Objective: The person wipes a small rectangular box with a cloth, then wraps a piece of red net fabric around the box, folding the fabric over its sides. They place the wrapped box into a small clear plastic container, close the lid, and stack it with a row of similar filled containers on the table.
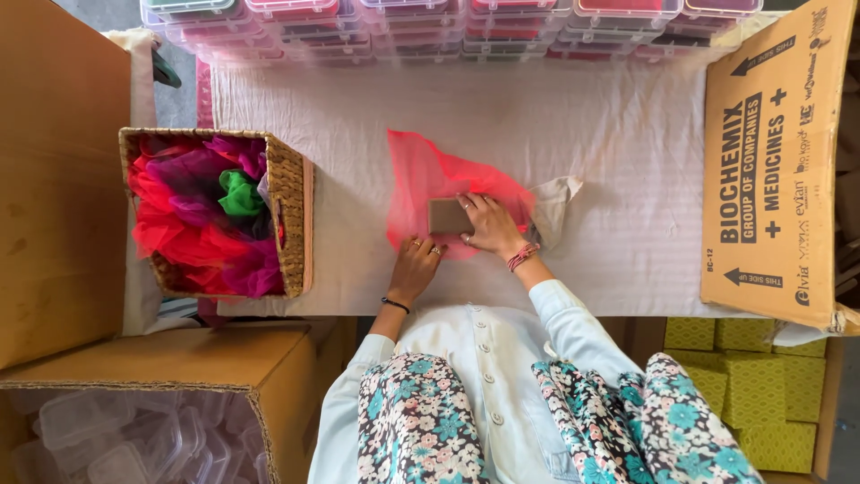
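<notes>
Fingers of my right hand [491, 224] curl over a small tan block [449, 216], pinning it at the middle of the red net square [430, 193] on the white cloth table [627, 179]; my left hand [417, 264] lies flat, holding down the net's near edge. The block looks firm and light, best gripped by its short sides; the net seems flimsy and apt to slide or snag. A wicker basket [291, 193] of coloured net sits to my left, stacked clear boxes [430, 27] beyond, cardboard cartons [775, 152] close by, none crowding my hands
</notes>
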